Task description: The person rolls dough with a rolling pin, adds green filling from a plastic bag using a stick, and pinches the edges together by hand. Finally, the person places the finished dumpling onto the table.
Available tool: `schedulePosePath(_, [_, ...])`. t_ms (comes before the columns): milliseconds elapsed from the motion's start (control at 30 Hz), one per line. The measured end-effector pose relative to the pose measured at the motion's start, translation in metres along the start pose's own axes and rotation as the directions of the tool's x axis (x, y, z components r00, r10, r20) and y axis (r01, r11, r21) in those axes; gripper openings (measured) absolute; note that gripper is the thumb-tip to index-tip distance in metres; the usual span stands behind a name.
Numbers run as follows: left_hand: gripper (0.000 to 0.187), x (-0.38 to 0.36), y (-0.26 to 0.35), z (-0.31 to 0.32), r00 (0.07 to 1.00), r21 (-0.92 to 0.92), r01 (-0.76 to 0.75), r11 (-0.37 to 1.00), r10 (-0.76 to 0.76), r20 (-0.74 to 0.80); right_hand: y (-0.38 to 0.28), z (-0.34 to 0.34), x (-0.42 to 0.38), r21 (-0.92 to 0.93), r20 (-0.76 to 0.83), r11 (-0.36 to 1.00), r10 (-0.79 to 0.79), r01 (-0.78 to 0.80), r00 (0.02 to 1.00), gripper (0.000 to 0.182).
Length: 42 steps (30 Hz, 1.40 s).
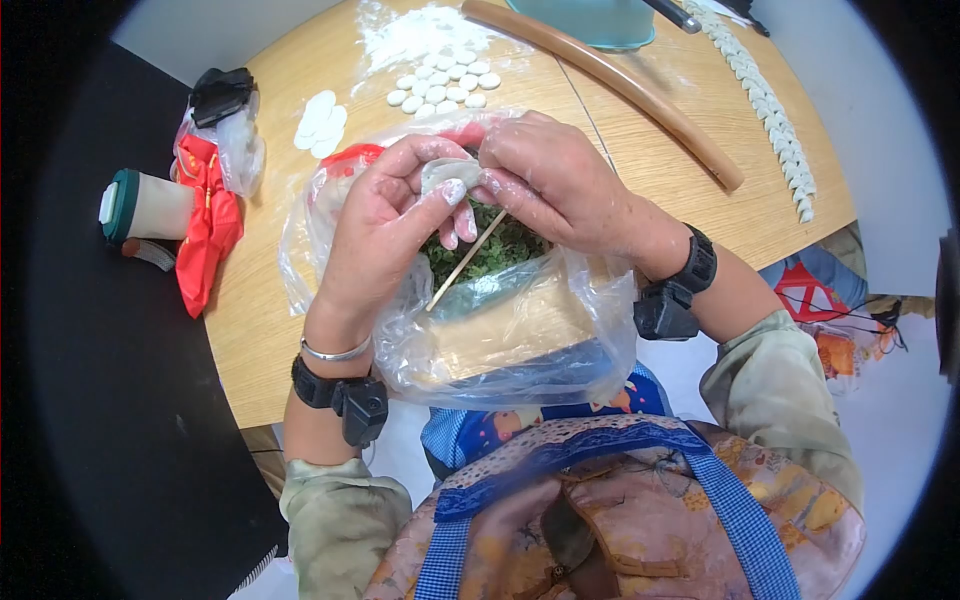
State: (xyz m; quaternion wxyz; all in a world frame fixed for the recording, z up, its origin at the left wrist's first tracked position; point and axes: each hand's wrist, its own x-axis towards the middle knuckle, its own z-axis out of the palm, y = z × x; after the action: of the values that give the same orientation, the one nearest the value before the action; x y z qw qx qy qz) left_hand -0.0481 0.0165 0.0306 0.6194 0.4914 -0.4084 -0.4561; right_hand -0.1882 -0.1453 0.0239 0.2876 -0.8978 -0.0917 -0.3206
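My left hand (405, 200), dusted with flour, is closed around a folded dumpling (450, 176) of pale dough, its thumb pressed on the near side. At the dumpling's right edge, my right hand (550, 180) pinches the dough with thumb and forefinger. A thin wooden stick (466, 262) slants down and left from beneath the right hand, over the chopped green filling (500, 245). That filling lies in a clear plastic bag (510, 330) under both hands, partly hidden by them.
Flattened dough discs (440, 85) lie beside spread flour (410, 35); thin wrappers (320, 124) sit left. A long rolling pin (620, 88), a teal basin (600, 25) and a row of dumplings (765, 105) occupy the right. A red bag (207, 220) and lidded cup (155, 207) stand left.
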Motion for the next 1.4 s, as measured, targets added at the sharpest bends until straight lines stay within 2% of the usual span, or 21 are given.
schedulePosePath(167, [0.029, -0.001, 0.001, 0.001, 1.0, -0.019, 0.012, 1.0, -0.012, -0.006, 0.001, -0.003, 0.0, 0.07, 0.004, 0.998, -0.008, 0.007, 1.0, 0.02])
schedulePosePath(233, [0.027, -0.001, -0.002, 0.0, 1.0, -0.027, 0.019, 0.999, -0.02, -0.013, -0.001, -0.008, 0.0, 0.057, 0.06, 0.994, 0.094, -0.097, 0.994, 0.028])
schedulePosePath(333, [0.024, -0.001, 0.0, 0.001, 1.0, -0.023, 0.024, 0.999, -0.024, 0.006, 0.003, -0.004, -0.001, 0.078, 0.022, 0.995, 0.069, -0.07, 0.997, 0.035])
schedulePosePath(467, [0.021, 0.0, 0.001, 0.003, 1.0, 0.002, 0.008, 1.0, -0.008, 0.026, 0.002, -0.004, 0.0, 0.065, 0.044, 0.997, 0.039, -0.042, 0.998, 0.034])
schedulePosePath(733, [0.02, -0.001, -0.004, 0.001, 0.999, 0.064, 0.01, 0.998, -0.012, 0.041, 0.006, 0.0, -0.002, 0.088, 0.028, 0.996, -0.025, 0.023, 0.999, 0.015])
schedulePosePath(867, [0.021, 0.0, 0.0, 0.004, 1.0, 0.078, 0.006, 0.997, -0.006, 0.004, 0.008, 0.0, -0.002, 0.065, 0.038, 0.997, -0.044, 0.042, 0.998, 0.014])
schedulePosePath(933, [0.022, 0.001, 0.0, 0.002, 1.0, 0.121, 0.02, 0.992, -0.019, -0.012, 0.008, 0.002, -0.001, 0.073, -0.02, 0.996, -0.045, 0.047, 0.999, 0.02])
schedulePosePath(967, [0.022, 0.0, 0.0, 0.001, 1.0, 0.12, 0.019, 0.993, -0.017, -0.013, 0.006, 0.0, -0.001, 0.073, -0.018, 0.996, -0.047, 0.048, 0.999, 0.02])
schedulePosePath(1033, [0.022, -0.001, -0.002, 0.0, 1.0, 0.121, 0.005, 0.993, -0.005, -0.004, 0.003, -0.008, -0.001, 0.038, 0.083, 0.999, 0.019, -0.023, 0.996, 0.029])
schedulePosePath(1133, [0.022, -0.002, -0.002, 0.001, 1.0, 0.104, 0.011, 0.994, -0.013, 0.014, 0.0, -0.009, 0.001, 0.038, 0.051, 0.999, 0.025, -0.027, 0.998, 0.037])
schedulePosePath(1400, [0.025, 0.0, -0.007, -0.001, 0.997, 0.126, 0.01, 0.992, -0.02, 0.077, 0.008, -0.002, 0.0, 0.107, 0.053, 0.992, -0.065, 0.059, 0.996, 0.023])
